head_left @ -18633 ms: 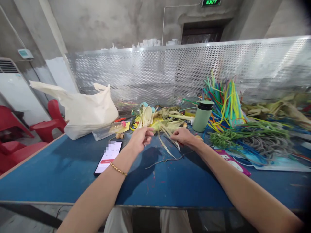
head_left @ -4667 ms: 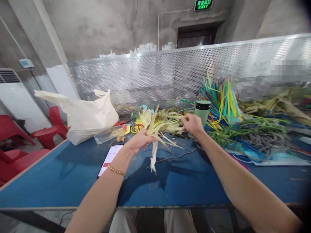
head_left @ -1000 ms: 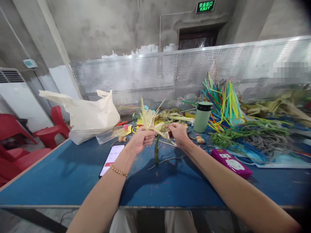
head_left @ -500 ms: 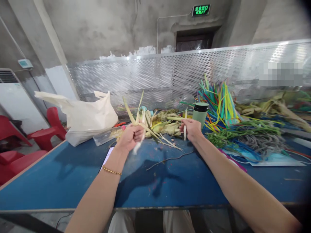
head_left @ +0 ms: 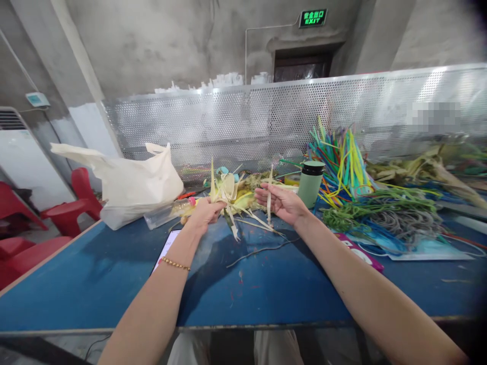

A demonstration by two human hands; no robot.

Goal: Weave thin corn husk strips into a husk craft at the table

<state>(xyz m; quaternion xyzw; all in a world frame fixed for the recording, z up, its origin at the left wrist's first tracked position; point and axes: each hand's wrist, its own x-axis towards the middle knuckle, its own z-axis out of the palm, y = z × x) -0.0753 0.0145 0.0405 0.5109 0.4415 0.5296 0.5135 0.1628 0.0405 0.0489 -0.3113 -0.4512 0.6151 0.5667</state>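
My left hand (head_left: pixel 205 214) is closed around a bundle of pale, yellowish leaf strips (head_left: pixel 227 188) that fan out upward and down to the right. To its right, my right hand (head_left: pixel 283 203) holds one narrow pale leaf strip (head_left: pixel 269 209) upright between thumb and fingers. The other fingers of that hand are stretched out to the left. Just beyond both hands lies a heap of yellow-green leaf pieces (head_left: pixel 249 200). Several loose strips and a thin dark cord (head_left: pixel 258 250) rest on the blue table (head_left: pixel 236 299) below.
Left of my hands are a white plastic bag (head_left: pixel 140 177), a clear bottle (head_left: pixel 167 213) and a phone (head_left: pixel 164 248). A green cup (head_left: pixel 311 185) stands by my right hand. Farther right are colourful strips (head_left: pixel 346 162) and tangled cords (head_left: pixel 403 218). A perforated metal panel (head_left: pixel 198 121) runs behind.
My right hand has moved left with its strip, closer to my left hand, and its fingers have straightened. The bundle in my left hand has turned, its strips now pointing differently.
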